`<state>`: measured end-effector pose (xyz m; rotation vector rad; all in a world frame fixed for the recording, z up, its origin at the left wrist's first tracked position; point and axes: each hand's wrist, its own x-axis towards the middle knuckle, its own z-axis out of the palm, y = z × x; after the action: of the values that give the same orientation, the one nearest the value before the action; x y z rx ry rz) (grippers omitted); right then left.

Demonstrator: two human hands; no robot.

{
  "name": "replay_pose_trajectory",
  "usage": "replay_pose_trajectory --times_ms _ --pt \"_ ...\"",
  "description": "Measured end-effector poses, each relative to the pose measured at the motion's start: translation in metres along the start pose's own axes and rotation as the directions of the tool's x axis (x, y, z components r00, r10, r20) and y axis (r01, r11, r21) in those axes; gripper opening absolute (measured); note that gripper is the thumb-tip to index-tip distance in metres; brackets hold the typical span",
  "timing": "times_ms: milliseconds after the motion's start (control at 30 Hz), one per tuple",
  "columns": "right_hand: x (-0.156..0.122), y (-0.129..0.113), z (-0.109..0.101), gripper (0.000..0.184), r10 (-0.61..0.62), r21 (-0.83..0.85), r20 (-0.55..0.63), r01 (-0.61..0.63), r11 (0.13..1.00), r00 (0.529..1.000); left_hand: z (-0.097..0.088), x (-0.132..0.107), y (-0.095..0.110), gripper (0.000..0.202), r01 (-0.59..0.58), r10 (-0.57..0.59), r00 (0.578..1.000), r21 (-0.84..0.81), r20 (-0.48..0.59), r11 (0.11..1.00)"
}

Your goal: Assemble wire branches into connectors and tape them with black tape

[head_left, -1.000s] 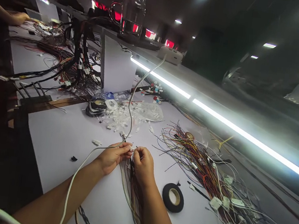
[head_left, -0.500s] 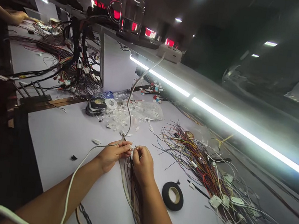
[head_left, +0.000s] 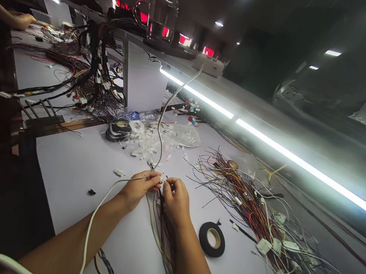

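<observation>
My left hand (head_left: pixel 136 191) pinches a small white connector (head_left: pixel 162 180) between thumb and fingertips, mostly covered by them. Close at its right, my right hand (head_left: pixel 177 203) is closed on a thin wire whose dark tip (head_left: pixel 166 177) shows above the fingers. The fingertips of both hands nearly meet. Below them a bundle of brown, grey and dark wires (head_left: pixel 164 240) runs down the table toward me, partly behind my right forearm. A white cable (head_left: pixel 160 139) hangs from above and passes over my left wrist and forearm.
Right of my forearm lies a black tape roll (head_left: pixel 211 239). Farther right spreads a large bundle of coloured wires (head_left: pixel 245 198) with white connectors. Behind my hands are clear bags (head_left: pixel 183 135) of small parts. A lamp strip (head_left: pixel 287 157) runs under the shelf. At far left, a person's hand (head_left: pixel 23 21) is near wires.
My fingertips have shifted very slightly, with the connector and wire still held close together. The whole view has drifted a little; nothing else has visibly moved.
</observation>
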<state>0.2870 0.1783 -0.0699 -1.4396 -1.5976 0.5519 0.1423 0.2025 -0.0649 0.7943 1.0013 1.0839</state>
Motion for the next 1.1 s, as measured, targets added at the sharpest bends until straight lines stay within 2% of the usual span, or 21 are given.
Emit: replay_pose_trajectory --times_ms 100,367,467,600,733,833,967,1100 --pt "0.001 0.001 0.0 0.012 0.019 0.022 0.01 -0.019 1.0 1.0 -0.001 -0.001 0.001 0.032 0.011 -0.011 1.0 -0.019 0.005 1.0" --pt "-0.001 -0.002 0.005 0.01 0.02 -0.061 0.017 -0.019 0.998 1.0 0.002 0.0 -0.006 0.031 -0.001 0.0 1.0 0.074 0.011 0.997" --pt "-0.002 -0.004 0.004 0.013 -0.038 -0.032 0.004 0.038 0.999 0.999 0.001 0.002 -0.004 0.031 -0.035 0.037 0.999 0.107 -0.022 0.994" --pt "-0.002 -0.006 0.003 0.021 -0.176 -0.076 0.012 0.176 0.981 0.984 -0.001 0.002 0.0 0.025 -0.122 0.149 0.986 0.272 -0.079 0.955" --pt "-0.004 -0.005 0.001 0.022 -0.217 -0.287 0.01 0.21 0.935 0.976 0.0 -0.004 0.006 0.013 -0.226 0.23 0.972 0.416 0.041 0.881" --pt "-0.004 -0.006 0.0 0.021 -0.23 -0.343 0.005 0.218 0.914 0.973 0.0 -0.007 0.008 0.015 -0.294 0.272 0.955 0.456 0.116 0.84" --pt "-0.005 -0.007 -0.001 0.017 -0.24 -0.206 -0.085 0.219 0.954 0.967 -0.003 -0.003 0.005 0.025 -0.222 0.21 0.975 0.382 0.074 0.897" --pt "-0.004 -0.01 -0.002 0.012 -0.171 0.014 -0.103 0.173 0.985 0.98 -0.004 -0.002 0.004 0.026 -0.159 0.14 0.987 0.303 0.083 0.94"
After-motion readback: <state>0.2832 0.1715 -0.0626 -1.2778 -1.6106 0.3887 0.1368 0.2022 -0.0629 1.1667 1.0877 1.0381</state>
